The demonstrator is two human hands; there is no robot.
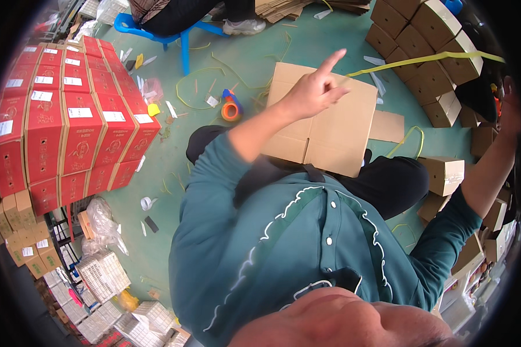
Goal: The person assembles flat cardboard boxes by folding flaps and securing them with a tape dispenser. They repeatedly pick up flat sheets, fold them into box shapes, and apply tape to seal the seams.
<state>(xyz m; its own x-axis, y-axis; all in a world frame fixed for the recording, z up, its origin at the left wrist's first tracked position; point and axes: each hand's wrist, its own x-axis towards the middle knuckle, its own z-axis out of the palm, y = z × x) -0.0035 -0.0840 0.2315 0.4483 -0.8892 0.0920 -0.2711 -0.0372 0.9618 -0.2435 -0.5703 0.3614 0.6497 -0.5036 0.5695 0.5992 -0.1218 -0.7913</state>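
Green painted floor [307, 46] spreads under the seated person, littered with yellow strapping offcuts [194, 78], paper scraps and an orange tape dispenser [231, 108]. At the person's left, red cartons [69, 127] with white labels stand stacked in rows, and below them sit small brown boxes [26, 243] and white packs [101, 274]. At upper right, closed brown cartons [428, 46] are piled together, with a yellow strap [422, 59] lying across them; more small brown boxes [446, 173] sit by the person's right knee. A blue plastic chair [156, 34] holds another person at the top edge.

A flattened cardboard box [330, 121] rests on the person's lap. The left hand [312, 89] is raised above it, index finger pointing up, other fingers curled, holding nothing. The right hand [510, 113] reaches toward the dark right rim; its fingers cannot be made out.
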